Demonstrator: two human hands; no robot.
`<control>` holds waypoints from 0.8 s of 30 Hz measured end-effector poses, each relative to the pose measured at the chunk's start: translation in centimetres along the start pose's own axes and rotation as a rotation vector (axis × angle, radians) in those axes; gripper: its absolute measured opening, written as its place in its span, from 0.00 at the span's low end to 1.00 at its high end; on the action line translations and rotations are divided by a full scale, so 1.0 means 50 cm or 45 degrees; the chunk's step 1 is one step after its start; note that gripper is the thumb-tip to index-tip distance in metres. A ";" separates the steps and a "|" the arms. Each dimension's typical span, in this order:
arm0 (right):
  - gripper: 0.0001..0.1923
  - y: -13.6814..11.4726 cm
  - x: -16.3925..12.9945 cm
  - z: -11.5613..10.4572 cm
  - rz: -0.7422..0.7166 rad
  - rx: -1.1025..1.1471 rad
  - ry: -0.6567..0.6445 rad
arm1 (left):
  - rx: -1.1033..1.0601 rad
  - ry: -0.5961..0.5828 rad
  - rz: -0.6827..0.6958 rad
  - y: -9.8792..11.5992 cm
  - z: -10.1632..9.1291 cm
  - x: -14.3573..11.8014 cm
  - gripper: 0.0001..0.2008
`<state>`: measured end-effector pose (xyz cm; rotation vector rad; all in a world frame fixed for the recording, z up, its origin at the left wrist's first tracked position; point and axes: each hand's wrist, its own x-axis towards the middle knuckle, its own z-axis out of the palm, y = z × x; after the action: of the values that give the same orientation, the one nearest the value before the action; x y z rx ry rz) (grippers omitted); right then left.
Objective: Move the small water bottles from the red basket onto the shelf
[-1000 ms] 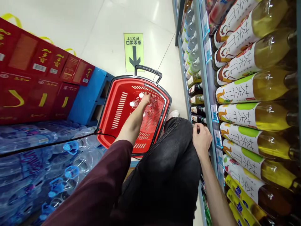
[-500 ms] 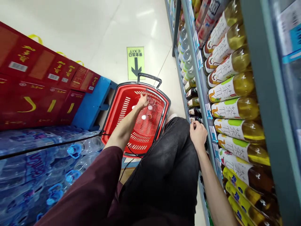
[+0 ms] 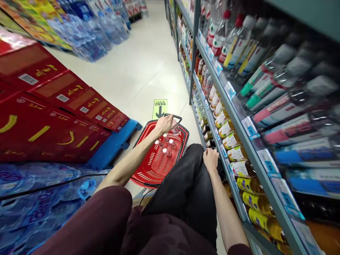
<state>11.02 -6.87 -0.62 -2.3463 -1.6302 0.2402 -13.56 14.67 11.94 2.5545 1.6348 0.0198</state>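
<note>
Pale floor (image 3: 148, 71) is running between shelves (image 3: 240, 106) and red cartons (image 3: 37, 117). Left hand (image 3: 164, 124) is pinching a bottle (image 3: 175, 128) at the basket's (image 3: 143, 170) far end; right hand (image 3: 211, 159) is resting, fingers curling, by the knee (image 3: 195, 156).

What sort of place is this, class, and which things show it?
Most likely a supermarket or similar shop: shelves packed with drinks, price tags along the shelf edges, and a red shopping basket with bottles in it.
</note>
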 end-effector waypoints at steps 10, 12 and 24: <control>0.27 -0.037 -0.142 -0.012 -0.196 0.361 0.122 | 0.005 0.106 0.643 0.243 -0.155 -0.129 0.16; 0.34 -0.046 -0.163 -0.009 -0.204 0.444 0.096 | -0.101 0.077 0.748 0.290 -0.147 -0.152 0.14; 0.18 -0.057 -0.152 -0.003 0.134 0.728 0.224 | -0.835 0.034 0.741 0.362 0.009 -0.205 0.16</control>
<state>5.85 -13.06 0.29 -1.9489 -1.1625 0.4414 -1.48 -2.17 13.76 2.3688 0.6587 0.5372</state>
